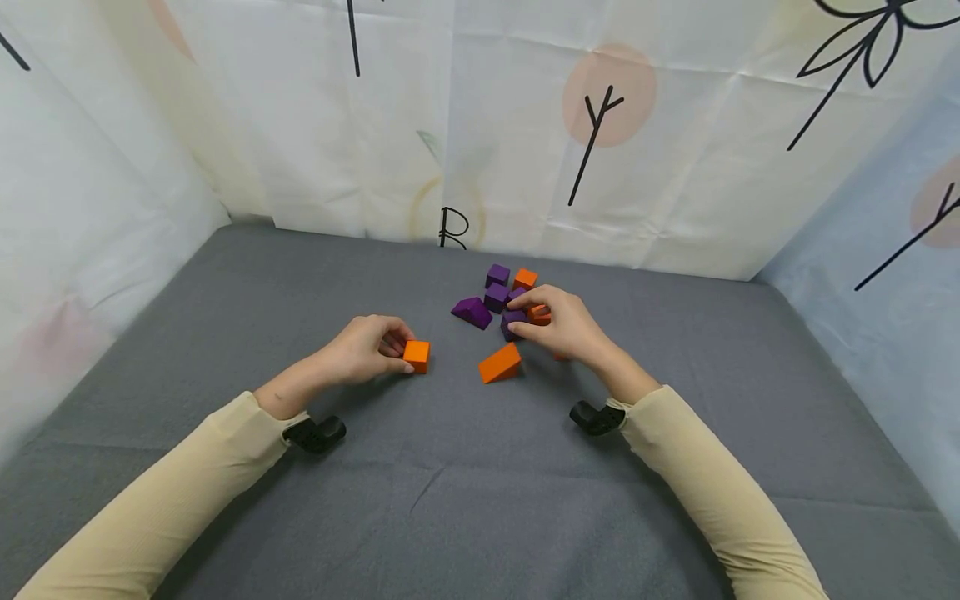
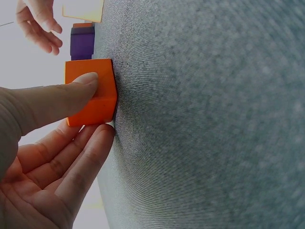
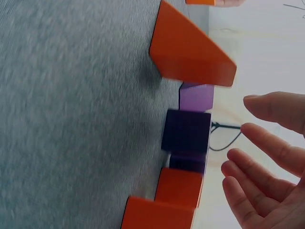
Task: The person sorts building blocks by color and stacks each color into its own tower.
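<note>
On the grey cloth, the left hand (image 1: 369, 350) pinches an orange cube (image 1: 417, 356) between thumb and fingers; in the left wrist view the thumb lies on one face of that cube (image 2: 91, 107). The right hand (image 1: 558, 323) hovers over a cluster of blocks, thumb and fingers apart. Below its fingertips in the head view is a purple cube (image 1: 513, 326), which the right wrist view shows as a dark cube (image 3: 186, 131) with a gap between it and the hand (image 3: 271, 167). Fingers partly cover other orange and purple blocks.
An orange wedge (image 1: 500, 364) lies between the hands, nearer the right one. Behind it are a purple triangular block (image 1: 472, 312), purple cubes (image 1: 497, 297) and an orange block (image 1: 525, 279). A patterned white curtain (image 1: 510, 125) stands along the table's back edge.
</note>
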Tool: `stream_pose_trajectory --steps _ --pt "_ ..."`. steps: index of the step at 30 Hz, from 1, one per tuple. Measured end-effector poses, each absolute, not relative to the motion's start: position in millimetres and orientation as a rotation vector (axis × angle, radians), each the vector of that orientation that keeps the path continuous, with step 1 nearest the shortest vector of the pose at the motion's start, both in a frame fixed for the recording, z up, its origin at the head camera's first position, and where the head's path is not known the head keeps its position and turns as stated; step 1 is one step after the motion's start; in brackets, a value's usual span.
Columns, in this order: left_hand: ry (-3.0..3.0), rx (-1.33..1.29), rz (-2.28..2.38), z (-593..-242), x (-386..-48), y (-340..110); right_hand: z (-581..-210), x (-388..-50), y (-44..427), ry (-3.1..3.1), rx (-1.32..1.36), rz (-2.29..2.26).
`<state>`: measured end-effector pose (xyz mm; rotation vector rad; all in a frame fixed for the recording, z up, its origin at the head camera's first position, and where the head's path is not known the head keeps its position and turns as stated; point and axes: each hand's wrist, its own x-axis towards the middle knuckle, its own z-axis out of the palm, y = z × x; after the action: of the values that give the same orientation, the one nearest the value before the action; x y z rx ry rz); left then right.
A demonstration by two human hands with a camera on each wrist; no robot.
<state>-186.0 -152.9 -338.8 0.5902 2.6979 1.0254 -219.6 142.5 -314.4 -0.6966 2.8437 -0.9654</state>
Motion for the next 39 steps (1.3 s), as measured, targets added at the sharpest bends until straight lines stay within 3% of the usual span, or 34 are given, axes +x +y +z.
stream_pose_trajectory --steps 39 --pt "2.694 0.612 1.023 -340 -188 -155 -329 -237 163 2.817 -0.38 -0.839"
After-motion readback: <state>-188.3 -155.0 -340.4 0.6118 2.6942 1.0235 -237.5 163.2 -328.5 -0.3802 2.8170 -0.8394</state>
